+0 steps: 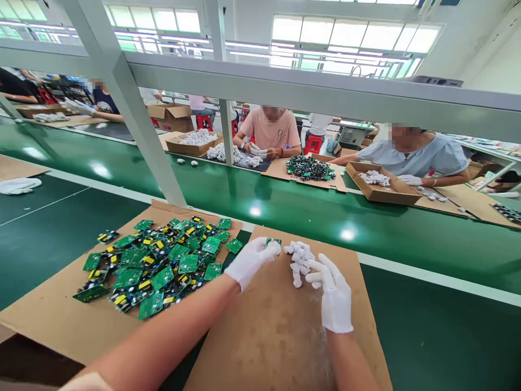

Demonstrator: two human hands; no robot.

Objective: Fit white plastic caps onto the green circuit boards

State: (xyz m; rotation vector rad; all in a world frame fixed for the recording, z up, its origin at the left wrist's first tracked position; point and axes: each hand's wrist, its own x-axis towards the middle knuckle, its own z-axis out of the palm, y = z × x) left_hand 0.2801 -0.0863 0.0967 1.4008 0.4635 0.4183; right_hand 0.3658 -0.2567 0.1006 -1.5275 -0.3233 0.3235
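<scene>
- By the gloved left hand, a green circuit board is being pinched between thumb and fingers, mostly hidden by the glove.
- At four o'clock from it, the gloved right hand is being held with fingers spread; whether anything is being touched cannot be told.
- At eleven o'clock from the right hand, a small heap of white lumpy pieces is being borne by a cardboard sheet.
- At nine o'clock from the left hand, heaped circuit boards are being borne by another cardboard sheet.
- At twelve o'clock, beyond a green conveyor belt, a pink shirt is being worn by a co-worker.
</scene>
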